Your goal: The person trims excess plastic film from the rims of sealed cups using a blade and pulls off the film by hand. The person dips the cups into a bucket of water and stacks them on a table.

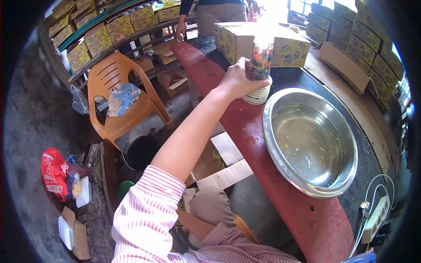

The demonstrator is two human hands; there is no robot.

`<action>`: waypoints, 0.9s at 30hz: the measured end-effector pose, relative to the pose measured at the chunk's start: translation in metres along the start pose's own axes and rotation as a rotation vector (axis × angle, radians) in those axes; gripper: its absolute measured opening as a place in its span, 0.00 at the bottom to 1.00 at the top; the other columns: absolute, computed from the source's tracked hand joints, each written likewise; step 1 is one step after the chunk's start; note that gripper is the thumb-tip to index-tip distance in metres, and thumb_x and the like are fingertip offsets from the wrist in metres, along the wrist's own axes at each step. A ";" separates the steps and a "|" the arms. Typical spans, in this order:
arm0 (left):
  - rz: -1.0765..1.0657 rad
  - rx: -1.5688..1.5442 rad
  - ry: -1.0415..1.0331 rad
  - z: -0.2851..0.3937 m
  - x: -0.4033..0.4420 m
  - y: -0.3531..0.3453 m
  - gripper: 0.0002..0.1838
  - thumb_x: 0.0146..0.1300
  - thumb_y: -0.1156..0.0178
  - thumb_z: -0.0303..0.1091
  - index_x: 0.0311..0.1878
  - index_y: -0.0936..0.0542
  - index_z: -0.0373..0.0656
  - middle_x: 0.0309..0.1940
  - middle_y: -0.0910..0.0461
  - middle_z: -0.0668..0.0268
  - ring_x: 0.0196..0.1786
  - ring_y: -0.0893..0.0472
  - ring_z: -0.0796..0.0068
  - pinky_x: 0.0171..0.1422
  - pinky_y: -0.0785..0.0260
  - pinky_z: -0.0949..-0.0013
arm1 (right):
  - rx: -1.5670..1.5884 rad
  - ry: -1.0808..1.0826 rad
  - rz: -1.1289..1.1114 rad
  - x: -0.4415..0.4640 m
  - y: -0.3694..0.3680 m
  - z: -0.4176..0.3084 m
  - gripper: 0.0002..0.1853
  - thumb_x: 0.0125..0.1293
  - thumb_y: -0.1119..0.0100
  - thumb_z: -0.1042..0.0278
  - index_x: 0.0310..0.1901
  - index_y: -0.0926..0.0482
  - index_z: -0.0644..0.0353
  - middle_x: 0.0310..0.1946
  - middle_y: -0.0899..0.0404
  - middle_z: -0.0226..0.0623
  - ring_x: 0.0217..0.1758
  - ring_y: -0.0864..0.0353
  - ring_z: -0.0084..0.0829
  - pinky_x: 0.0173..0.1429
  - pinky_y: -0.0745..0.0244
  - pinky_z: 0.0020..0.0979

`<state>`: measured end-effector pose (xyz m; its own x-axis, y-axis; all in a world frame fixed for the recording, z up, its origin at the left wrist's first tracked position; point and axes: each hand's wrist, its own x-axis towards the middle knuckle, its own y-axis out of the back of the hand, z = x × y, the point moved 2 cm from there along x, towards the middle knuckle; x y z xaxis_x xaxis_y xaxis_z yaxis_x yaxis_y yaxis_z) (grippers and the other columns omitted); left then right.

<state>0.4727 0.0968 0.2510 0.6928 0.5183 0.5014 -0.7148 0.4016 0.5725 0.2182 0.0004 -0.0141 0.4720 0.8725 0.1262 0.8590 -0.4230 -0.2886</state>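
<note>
My left hand (243, 79) is stretched out over the bench, closed around the lower part of a clear jar (262, 57) with a colourful pattern or contents. The thumb lies across the jar's base. Right below it is a stack of round, cream-coloured discs that look like lids (256, 96); whether the jar rests on them I cannot tell. Nearer to me, a wide metal basin (274, 158) holds water with small pale bits floating in it. My right forearm shows low down, crossing beneath the left sleeve, and its hand is hidden.
The red-and-black bench (245, 127) runs diagonally, with a carton (289, 52) at its far end, where another person (221, 17) stands. A power strip (376, 219) with cables lies right. An orange chair (98, 83) and black bucket (141, 151) stand left.
</note>
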 end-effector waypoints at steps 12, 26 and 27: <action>0.283 -0.373 -0.309 0.024 -0.161 0.068 0.31 0.52 0.35 0.41 0.55 0.39 0.41 0.49 0.36 0.58 0.51 0.32 0.71 0.52 0.39 0.67 | 0.091 -0.165 0.010 -0.004 0.006 0.016 0.22 0.54 0.40 0.73 0.52 0.32 0.64 0.34 0.22 0.37 0.38 0.23 0.24 0.42 0.27 0.25; 0.130 -0.961 -0.543 0.084 -0.355 0.197 0.09 0.58 0.48 0.30 0.23 0.31 0.52 0.26 0.29 0.75 0.30 0.30 0.77 0.35 0.40 0.69 | 0.041 -0.380 -0.182 -0.050 -0.048 0.080 0.24 0.52 0.38 0.80 0.52 0.33 0.63 0.29 0.25 0.31 0.30 0.26 0.18 0.35 0.31 0.18; 0.132 -0.998 -0.543 0.084 -0.353 0.197 0.09 0.58 0.48 0.30 0.22 0.31 0.53 0.26 0.30 0.75 0.29 0.30 0.77 0.35 0.40 0.69 | 0.035 -0.380 -0.191 -0.048 -0.048 0.077 0.24 0.52 0.38 0.80 0.52 0.33 0.63 0.29 0.25 0.31 0.30 0.26 0.18 0.35 0.31 0.18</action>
<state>0.0949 -0.0703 0.2413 0.3830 0.3036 0.8724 -0.3740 0.9146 -0.1541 0.1387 -0.0024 -0.0791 0.1930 0.9653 -0.1761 0.9137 -0.2422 -0.3264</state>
